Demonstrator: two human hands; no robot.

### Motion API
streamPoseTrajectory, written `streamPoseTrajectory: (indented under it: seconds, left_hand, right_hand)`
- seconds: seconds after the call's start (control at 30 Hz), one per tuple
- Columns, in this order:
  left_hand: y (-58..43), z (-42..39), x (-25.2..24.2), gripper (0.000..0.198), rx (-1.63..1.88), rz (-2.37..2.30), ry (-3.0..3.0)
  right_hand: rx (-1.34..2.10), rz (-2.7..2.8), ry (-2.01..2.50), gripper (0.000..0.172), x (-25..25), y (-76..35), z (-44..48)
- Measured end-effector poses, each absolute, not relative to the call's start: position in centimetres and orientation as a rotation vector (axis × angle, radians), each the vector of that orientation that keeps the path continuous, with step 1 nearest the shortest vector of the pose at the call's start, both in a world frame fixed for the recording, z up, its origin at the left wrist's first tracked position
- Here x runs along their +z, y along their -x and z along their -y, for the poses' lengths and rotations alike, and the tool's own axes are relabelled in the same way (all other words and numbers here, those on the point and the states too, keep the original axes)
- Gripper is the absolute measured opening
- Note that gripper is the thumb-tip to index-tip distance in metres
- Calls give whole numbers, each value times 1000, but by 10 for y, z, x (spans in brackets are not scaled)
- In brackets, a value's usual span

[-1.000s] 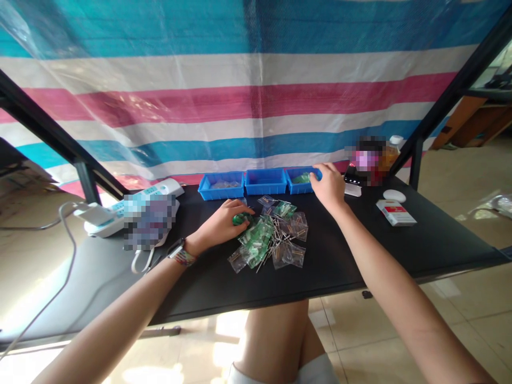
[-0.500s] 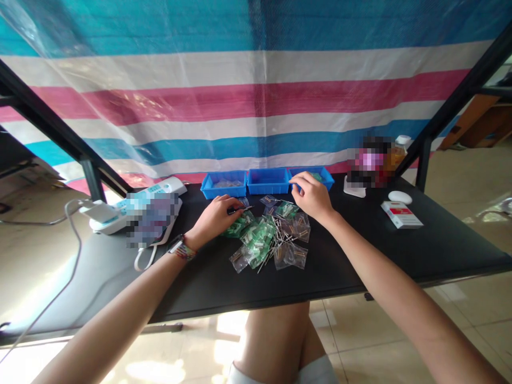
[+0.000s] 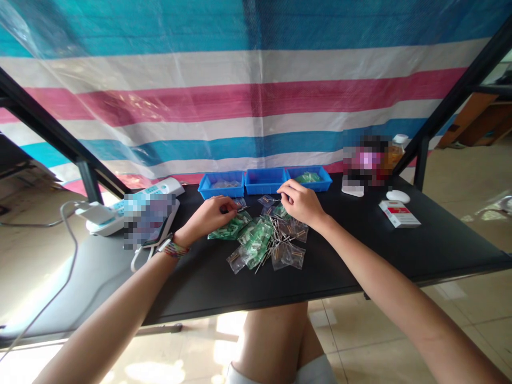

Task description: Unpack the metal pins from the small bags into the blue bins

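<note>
My left hand (image 3: 212, 214) is closed over the left part of a pile, fingertips pressed together around a thin metal rod (image 3: 244, 208). My right hand (image 3: 302, 202) hovers at the pile's back right edge, thumb and fingers pinched; anything between them is too small to make out. The pile mixes green packets (image 3: 258, 234), small clear bags (image 3: 294, 255) with brass-coloured pins inside, and loose metal rods (image 3: 274, 242). Behind the hands stand three blue trays. Clear bags lie in the left tray (image 3: 202, 193) and green packets in the right tray (image 3: 326, 184); nothing shows in the middle tray (image 3: 262, 189).
On the left of the black table (image 3: 344, 272) lie a white power strip (image 3: 168, 186) with a cable and a blurred phone-like object (image 3: 150, 218). To the right are a red-and-white box (image 3: 400, 215), a white oval object (image 3: 398, 197) and a bottle (image 3: 397, 152).
My right hand has moved left and slightly down from in front of the right tray, so its green packets show more. My left hand has shifted slightly left.
</note>
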State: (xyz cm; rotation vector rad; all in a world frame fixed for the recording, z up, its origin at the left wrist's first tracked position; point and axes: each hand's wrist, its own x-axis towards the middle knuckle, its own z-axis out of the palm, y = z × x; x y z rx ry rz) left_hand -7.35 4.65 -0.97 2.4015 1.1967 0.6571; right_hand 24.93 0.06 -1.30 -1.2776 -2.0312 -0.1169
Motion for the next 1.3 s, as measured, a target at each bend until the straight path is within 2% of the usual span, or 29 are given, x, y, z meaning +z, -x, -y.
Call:
streamPoseTrajectory:
  seconds: [0.23, 0.53, 0.7, 0.8, 0.93, 1.03, 1.17, 1.3]
  left_hand:
    - [80, -52, -6, 20, 521, -1194, -2493]
    - [79, -56, -17, 25, 606, -1215, -2266]
    - [76, -50, -2, 32, 709, -1261, -2288]
    - [72, -45, 8, 27, 813, -1251, -2250]
    - [60, -33, 12, 29, 912, -1018, -2054]
    - [49, -22, 11, 34, 918, -896, -1922]
    - [40, -10, 9, 33, 924, -823, -1829]
    - [35, -6, 8, 34, 940, -778, -1816]
  right_hand:
    - [-115, 2044, 1278, 24, -10, -245, 3]
    - [-111, 2076, 1268, 23, -14, -243, 1]
    - [-113, 2097, 1221, 23, -15, -240, 3]
    - [-48, 2081, 1191, 23, -13, -237, 6]
    - [246, 1986, 1071, 20, -12, -226, 10]
    - [619, 1855, 1009, 16, -12, -215, 13]
    - [1139, 1663, 945, 20, -10, -203, 20]
    - [1278, 1592, 898, 23, -7, -198, 26]
